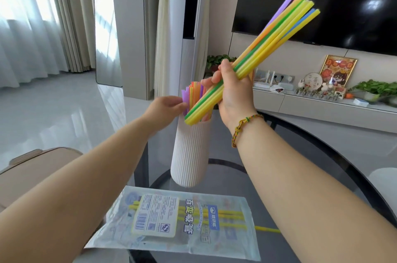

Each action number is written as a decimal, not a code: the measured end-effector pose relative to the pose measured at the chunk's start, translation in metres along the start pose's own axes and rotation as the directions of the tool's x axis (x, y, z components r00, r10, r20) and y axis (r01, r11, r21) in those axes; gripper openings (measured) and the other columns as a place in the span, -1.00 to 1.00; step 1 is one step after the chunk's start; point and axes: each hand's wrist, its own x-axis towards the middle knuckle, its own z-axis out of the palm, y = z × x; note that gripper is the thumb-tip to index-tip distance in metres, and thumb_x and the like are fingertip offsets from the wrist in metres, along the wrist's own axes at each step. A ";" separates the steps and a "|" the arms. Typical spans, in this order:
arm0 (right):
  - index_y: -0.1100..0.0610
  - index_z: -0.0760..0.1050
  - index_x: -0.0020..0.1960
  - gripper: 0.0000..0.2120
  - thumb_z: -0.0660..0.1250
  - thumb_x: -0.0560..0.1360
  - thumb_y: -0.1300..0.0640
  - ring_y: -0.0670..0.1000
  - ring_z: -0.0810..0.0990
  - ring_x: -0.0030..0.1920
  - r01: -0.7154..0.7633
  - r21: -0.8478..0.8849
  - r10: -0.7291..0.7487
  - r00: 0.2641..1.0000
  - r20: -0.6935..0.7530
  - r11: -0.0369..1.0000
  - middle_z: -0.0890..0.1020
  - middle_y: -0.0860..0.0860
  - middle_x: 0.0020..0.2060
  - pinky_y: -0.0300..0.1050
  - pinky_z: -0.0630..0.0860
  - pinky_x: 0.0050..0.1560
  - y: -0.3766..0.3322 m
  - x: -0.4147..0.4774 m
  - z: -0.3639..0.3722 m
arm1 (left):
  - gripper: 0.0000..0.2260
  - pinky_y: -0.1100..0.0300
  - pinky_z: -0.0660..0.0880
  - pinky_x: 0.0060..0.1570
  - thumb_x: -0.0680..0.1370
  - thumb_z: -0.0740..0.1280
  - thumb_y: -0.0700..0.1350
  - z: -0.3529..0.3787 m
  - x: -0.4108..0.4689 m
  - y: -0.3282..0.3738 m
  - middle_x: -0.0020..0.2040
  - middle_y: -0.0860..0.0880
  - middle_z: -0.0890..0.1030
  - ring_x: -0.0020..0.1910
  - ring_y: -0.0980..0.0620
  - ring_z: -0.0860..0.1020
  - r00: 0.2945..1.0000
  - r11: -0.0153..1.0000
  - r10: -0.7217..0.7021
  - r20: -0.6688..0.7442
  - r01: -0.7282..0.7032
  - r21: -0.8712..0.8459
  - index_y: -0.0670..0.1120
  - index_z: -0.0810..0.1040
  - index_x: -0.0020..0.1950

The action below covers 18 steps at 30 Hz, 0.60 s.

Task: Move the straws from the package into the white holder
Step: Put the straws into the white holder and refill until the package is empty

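My right hand [233,91] grips a bundle of coloured straws [277,35], tilted, its lower ends over the mouth of the white ribbed holder [190,151]. The upper ends point up to the right. Several straws [193,93] stand in the holder. My left hand [166,106] rests against the holder's top left, fingers touching those standing straws. The clear straw package [180,219] lies flat on the glass table in front of the holder, with a few yellow straws [225,217] left inside. One yellow straw [268,229] pokes out of its right end.
The dark round glass table [300,134] carries the holder and package. A low white TV cabinet [322,108] with plants, a picture frame and small items runs along the wall at right, under a black TV [343,0]. A beige seat [43,166] is at lower left.
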 end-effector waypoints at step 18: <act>0.13 0.46 -0.10 -0.88 0.38 0.41 0.19 -0.18 0.52 -0.27 0.161 -0.528 -0.103 0.985 0.139 0.834 0.51 -0.10 -0.32 -0.41 0.47 -0.22 0.018 0.012 -0.001 | -0.79 0.54 0.38 -0.37 0.51 0.26 -0.17 0.006 -0.002 -0.010 -0.11 0.02 0.55 -0.26 0.28 0.46 0.997 0.998 0.018 -0.070 -0.021 -0.053 -0.14 0.57 0.10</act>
